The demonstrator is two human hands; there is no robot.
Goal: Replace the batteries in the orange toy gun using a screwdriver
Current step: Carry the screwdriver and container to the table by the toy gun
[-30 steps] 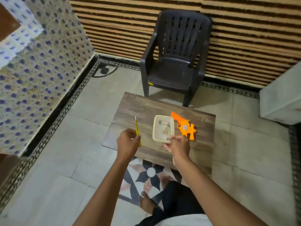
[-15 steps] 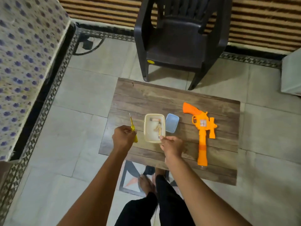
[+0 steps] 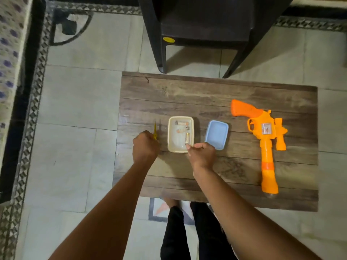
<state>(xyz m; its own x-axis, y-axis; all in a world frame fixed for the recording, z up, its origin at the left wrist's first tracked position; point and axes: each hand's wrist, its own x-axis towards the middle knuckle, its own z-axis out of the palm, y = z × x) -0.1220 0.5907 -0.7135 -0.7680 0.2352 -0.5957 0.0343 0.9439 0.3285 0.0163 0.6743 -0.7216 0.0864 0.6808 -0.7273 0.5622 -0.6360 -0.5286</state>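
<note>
The left hand [image 3: 145, 145] grips the screwdriver [image 3: 155, 130]; the right hand [image 3: 201, 154] pinches a battery [image 3: 187, 140] over the tray [image 3: 171, 147]. The toy gun [image 3: 262, 134] lies well right on the desk [image 3: 206, 94] (light, rigid plastic, probably); hold its body.

tray [image 3: 171, 136] left | lid [image 3: 216, 135] middle | toy gun [image 3: 262, 136] right

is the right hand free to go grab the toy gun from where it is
Probably not yet: the right hand pinches a battery at the tray. The gun lies uncovered further right, past the blue lid, with only bare table around it.
</note>
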